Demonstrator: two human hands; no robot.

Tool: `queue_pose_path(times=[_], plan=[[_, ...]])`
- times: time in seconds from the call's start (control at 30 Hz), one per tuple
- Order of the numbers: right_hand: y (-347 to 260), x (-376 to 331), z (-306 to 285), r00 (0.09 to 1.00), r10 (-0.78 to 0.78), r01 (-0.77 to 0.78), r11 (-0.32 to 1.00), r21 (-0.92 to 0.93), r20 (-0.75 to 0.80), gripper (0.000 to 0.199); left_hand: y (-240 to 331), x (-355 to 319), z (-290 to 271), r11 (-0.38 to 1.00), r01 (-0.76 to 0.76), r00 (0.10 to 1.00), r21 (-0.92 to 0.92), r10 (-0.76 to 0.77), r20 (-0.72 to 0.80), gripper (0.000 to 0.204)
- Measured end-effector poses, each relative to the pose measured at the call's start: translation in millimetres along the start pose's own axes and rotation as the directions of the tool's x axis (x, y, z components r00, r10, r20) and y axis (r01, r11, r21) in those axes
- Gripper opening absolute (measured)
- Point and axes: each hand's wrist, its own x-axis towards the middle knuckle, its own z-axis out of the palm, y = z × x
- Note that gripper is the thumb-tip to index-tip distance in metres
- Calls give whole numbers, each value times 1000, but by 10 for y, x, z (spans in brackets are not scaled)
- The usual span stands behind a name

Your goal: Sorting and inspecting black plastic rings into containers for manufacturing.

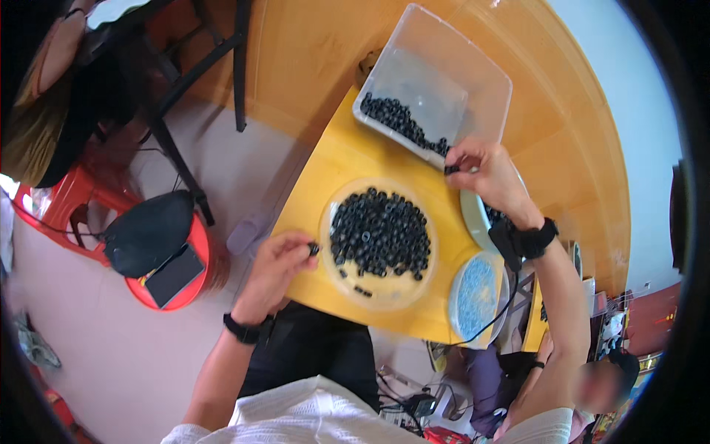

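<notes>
My left hand [277,268] is at the left edge of the yellow table [314,189], with a small black ring-shaped piece [313,249] pinched between thumb and fingertips. Beside it sits a round translucent tray [392,294] with a pile of similar black pieces [377,229]. Farther off, my right hand [484,174] pinches another black piece [451,169] close to the near rim of a clear plastic box [462,63]. More black pieces [403,118] lie along the near side inside that box, which looks tilted.
A pale bowl [473,222] stands partly under my right forearm, with dark pieces inside. Nearer is a round container of thin blue pieces [475,292], crossed by a black cable [497,320]. A red stool [194,285] holds a phone and black bag. Other people sit left and right.
</notes>
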Motion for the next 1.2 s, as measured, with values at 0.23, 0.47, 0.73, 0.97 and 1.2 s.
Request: queue_pose_path(times=[0.23,0.47,0.73,0.97,1.2], plan=[[-337,-963,938,963,-77,88,996,-29,258,20,-53,40,-39,998,-64,990,-21,66,127,17],[-434,-1274,1516,987,-155,157,987,-45,49,19,-49,31,-17,997,-74,987,11,72,142,17],[-331,-1505,1565,980,-12,30,995,90,-199,23,-68,84,-62,996,-85,985,23,81,153,17],[-136,-1825,1657,911,202,-157,976,152,-359,17,-42,26,7,992,-113,986,53,106,126,18],[-218,-1710,1798,885,243,-176,964,197,-398,10,-123,-477,44,998,-60,990,0,60,130,21]])
